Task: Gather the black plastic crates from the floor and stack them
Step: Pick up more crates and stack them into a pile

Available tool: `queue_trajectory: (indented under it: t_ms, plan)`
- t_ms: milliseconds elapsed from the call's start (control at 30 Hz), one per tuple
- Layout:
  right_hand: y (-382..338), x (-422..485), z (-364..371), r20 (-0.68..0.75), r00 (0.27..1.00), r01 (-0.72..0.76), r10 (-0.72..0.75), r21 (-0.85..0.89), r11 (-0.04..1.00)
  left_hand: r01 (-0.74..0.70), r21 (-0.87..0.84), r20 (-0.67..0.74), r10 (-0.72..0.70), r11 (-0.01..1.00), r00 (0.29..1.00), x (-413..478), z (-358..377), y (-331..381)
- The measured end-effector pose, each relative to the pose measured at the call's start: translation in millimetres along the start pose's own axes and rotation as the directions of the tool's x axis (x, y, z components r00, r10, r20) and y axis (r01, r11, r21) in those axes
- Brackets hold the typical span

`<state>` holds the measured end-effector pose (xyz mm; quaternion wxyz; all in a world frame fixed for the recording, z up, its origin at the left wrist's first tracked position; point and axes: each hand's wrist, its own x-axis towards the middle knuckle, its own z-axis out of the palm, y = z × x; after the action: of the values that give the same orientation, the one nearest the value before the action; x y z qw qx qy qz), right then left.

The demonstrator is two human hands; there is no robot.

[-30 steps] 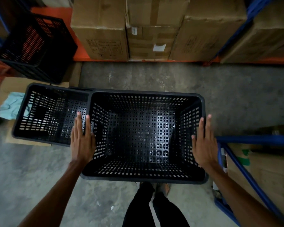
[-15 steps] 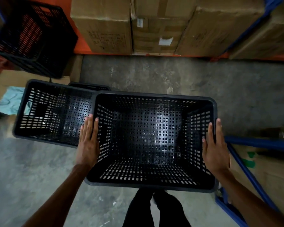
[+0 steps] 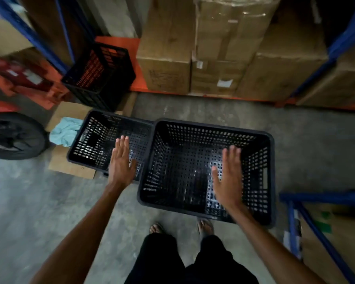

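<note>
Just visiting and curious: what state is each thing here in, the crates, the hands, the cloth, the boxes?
Right crate: upright, empty, unheld, unstacked.
Left crate: upright, empty, beside it, unstacked.
Back crate: empty, standing apart.
Left hand: open, holding nothing.
Right hand: open, holding nothing.
Blue cloth: crumpled.
Cardboard boxes: closed, taped.

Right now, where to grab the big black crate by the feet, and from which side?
By its short end walls, from above, one hand per end. The big crate sits upright, mouth up, with a handle slot in the right wall. The second crate crowds the left end, so probably hook that rim from inside.
</note>
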<state>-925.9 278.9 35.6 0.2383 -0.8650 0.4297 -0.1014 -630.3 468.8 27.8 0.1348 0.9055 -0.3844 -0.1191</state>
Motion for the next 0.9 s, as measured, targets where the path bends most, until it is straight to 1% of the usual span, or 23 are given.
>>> queue_trajectory:
  t_ms: [33,100,167,233,300,367,400,433,467,500,533,567,600,667,733,767,800,833,867,900]
  plan:
    - [-37,2,10,-0.021,0.996,0.089,-0.088,0.091,0.992,0.009,0.012,-0.008,-0.009,1.000,1.000,2,-12,-18]
    - [-112,7,31,-0.054,0.966,0.257,-0.251,0.230,0.939,0.043,0.027,-0.038,-0.042,0.999,0.998,11,-35,-62]
    - [-185,14,61,-0.077,0.927,0.372,-0.368,0.318,0.872,0.102,0.002,-0.079,-0.101,0.995,0.992,26,-53,-114]
    - [-243,23,92,-0.104,0.912,0.406,-0.398,0.380,0.831,0.134,-0.036,-0.085,-0.137,0.990,0.987,45,-64,-161]
    - [-288,31,132,-0.087,0.930,0.359,-0.358,0.424,0.831,0.158,-0.058,-0.079,-0.162,0.986,0.984,68,-66,-210]
    - [-322,44,183,-0.020,0.967,0.239,-0.253,0.407,0.881,0.159,-0.061,-0.053,-0.163,0.985,0.985,95,-58,-264]
    - [-329,51,203,0.019,0.986,0.144,-0.164,0.388,0.910,0.153,-0.058,-0.043,-0.156,0.987,0.987,106,-53,-282]
    - [-338,62,234,0.062,0.998,0.007,-0.032,0.362,0.932,0.169,-0.048,-0.008,-0.169,0.984,0.986,122,-45,-312]
    - [-335,69,250,0.088,0.991,-0.125,0.101,0.335,0.934,0.183,-0.021,-0.006,-0.183,0.983,0.983,130,-40,-327]
    - [-328,76,265,0.106,0.967,-0.251,0.230,0.292,0.923,0.187,0.006,0.002,-0.187,0.982,0.982,136,-33,-342]
    - [-322,87,288,0.127,0.924,-0.382,0.361,0.252,0.889,0.192,0.029,0.012,-0.192,0.981,0.981,147,-21,-365]
    - [-310,93,297,0.118,0.885,-0.466,0.451,0.214,0.859,0.182,0.052,0.018,-0.183,0.982,0.983,153,-15,-377]
    - [-299,104,322,0.090,0.845,-0.534,0.526,0.172,0.828,0.184,0.083,0.052,-0.188,0.979,0.981,167,3,-400]
    - [-270,117,353,0.008,0.786,-0.616,0.618,0.091,0.782,0.198,0.126,0.084,-0.209,0.972,0.974,188,31,-429]
    - [-241,123,374,-0.026,0.727,-0.685,0.686,0.024,0.728,0.233,0.102,0.083,-0.241,0.967,0.967,207,55,-447]
    - [-226,126,387,-0.018,0.682,-0.731,0.731,0.028,0.682,0.257,0.065,0.082,-0.262,0.964,0.962,217,69,-454]
    - [-215,127,396,-0.015,0.638,-0.767,0.770,0.071,0.637,0.285,0.030,0.074,-0.286,0.958,0.955,224,79,-457]
    - [-204,126,407,-0.021,0.619,-0.780,0.785,0.102,0.617,0.318,-0.012,0.075,-0.316,0.948,0.946,231,91,-458]
    - [-197,124,413,-0.052,0.635,-0.762,0.770,0.116,0.637,0.361,-0.050,0.067,-0.357,0.931,0.931,237,98,-457]
    - [-193,120,417,-0.083,0.670,-0.730,0.738,0.105,0.675,0.401,-0.084,0.056,-0.397,0.912,0.916,241,103,-455]
